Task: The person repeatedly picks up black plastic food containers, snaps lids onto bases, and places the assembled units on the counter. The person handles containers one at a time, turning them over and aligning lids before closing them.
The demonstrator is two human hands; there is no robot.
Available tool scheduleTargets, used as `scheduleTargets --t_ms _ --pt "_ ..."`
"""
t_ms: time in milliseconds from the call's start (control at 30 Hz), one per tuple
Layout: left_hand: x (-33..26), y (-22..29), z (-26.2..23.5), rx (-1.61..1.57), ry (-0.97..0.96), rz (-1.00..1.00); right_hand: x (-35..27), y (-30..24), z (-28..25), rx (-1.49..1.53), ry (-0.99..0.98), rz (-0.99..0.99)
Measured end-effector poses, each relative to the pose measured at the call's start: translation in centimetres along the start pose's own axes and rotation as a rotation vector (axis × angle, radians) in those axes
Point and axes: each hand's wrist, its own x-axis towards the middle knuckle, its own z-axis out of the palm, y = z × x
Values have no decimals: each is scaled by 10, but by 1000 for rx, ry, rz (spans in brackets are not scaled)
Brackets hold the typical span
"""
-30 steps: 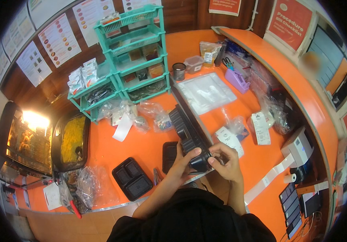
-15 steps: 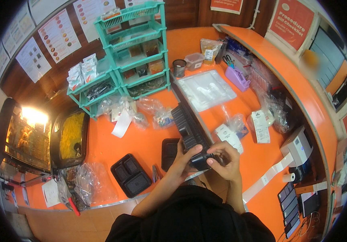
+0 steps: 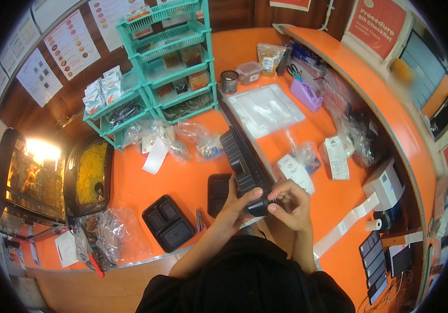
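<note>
Two bare hands meet over an orange counter (image 3: 182,182), both gripping the near end of a long stack of black plastic meal trays (image 3: 244,161) that runs away from them. The left hand (image 3: 237,201) wraps the stack's side, thumb on top; the right hand (image 3: 291,203) pinches the end with curled fingers. Just left of the left hand lies a single black tray with empty compartments (image 3: 169,223). Farther left sits a dark pan of yellow rice (image 3: 89,175). Beyond the hands, a teal plastic basket rack (image 3: 169,62) holds sachets and packets. A clear lidded tub (image 3: 249,72) stands far ahead; its contents cannot be made out.
</note>
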Motion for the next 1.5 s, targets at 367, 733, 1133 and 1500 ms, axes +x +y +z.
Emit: scheduleTargets --t_ms 367,733,1133,1500 --pt "0 6 2 -38 12 -42 3 2 1 -119 24 -26" --pt "8 1 -6 -63 -14 -28 5 3 0 -226 54 -17" --pt "4 17 3 -36 11 25 9 3 20 -431 264 -202" --pt "3 13 2 -20 49 52 2 5 27 -479 301 -223"
